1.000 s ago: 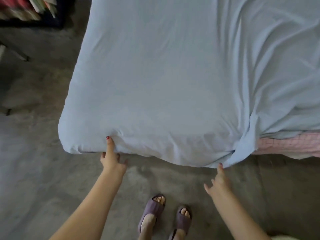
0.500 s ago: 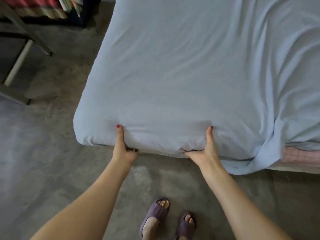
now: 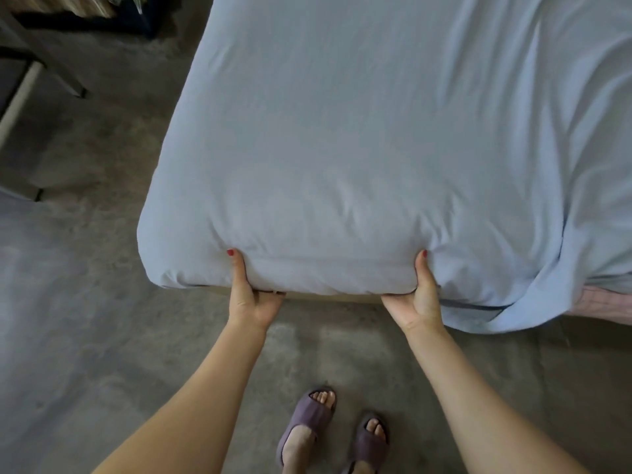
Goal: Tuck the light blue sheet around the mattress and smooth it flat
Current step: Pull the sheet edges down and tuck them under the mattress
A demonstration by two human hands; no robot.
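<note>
Grey concrete floor [image 3: 85, 302] filled the left side and the bottom of the view, with dark furniture legs [image 3: 73, 85] and a pale bar [image 3: 20, 97] standing at the far left. Just right of these lay the mattress [image 3: 608, 302], almost wholly covered by the light blue sheet [image 3: 342, 131], which wrapped its near left corner and looked fairly smooth over the top there. The left hand [image 3: 251, 295] gripped the near edge close to that corner, thumb pressed up against the sheet's side and fingers curled out of sight beneath. The right hand [image 3: 419, 302] held the same edge further along in like manner, thumb up on the fabric and fingers hooked under, so both hands were closed on the sheet and the edge under it. Between the forearms, low in the view, two feet in purple slippers [image 3: 307, 422] stood on the floor. Further right the sheet ran in long folds and hung in a loose flap [image 3: 533, 309] off the edge, untucked. At the far right a strip of pink checked mattress showed bare below it.
</note>
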